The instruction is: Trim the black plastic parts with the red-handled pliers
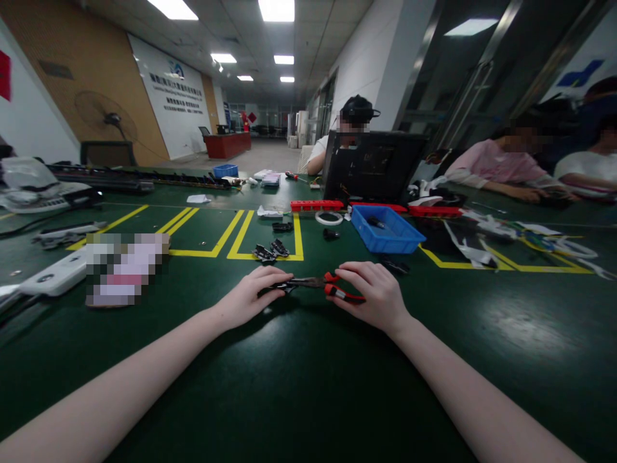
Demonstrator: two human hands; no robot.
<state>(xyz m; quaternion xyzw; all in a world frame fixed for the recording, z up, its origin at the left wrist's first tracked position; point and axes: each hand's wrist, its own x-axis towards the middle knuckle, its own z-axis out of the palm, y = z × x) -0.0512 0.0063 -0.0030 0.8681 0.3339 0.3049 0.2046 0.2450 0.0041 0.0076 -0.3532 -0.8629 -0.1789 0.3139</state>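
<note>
Red-handled pliers (344, 294) are gripped in my right hand (378, 292), fingers wrapped around the handles. Their dark jaws point left and meet a small black part (284, 284). My left hand (253, 296) pinches that part between thumb and fingers, which cover much of it. Both hands are held above the green table (308, 386), near its middle. Just beyond them, several small black parts (270, 249) lie inside a yellow tape outline. Another black piece (283, 226) sits slightly farther back.
A blue bin (385, 229) with a dark item inside stands beyond my right hand. Red strips (317, 206) lie behind it, before a large black case (371, 167). A white power strip (60, 270) lies left. Several people sit at the far side and right.
</note>
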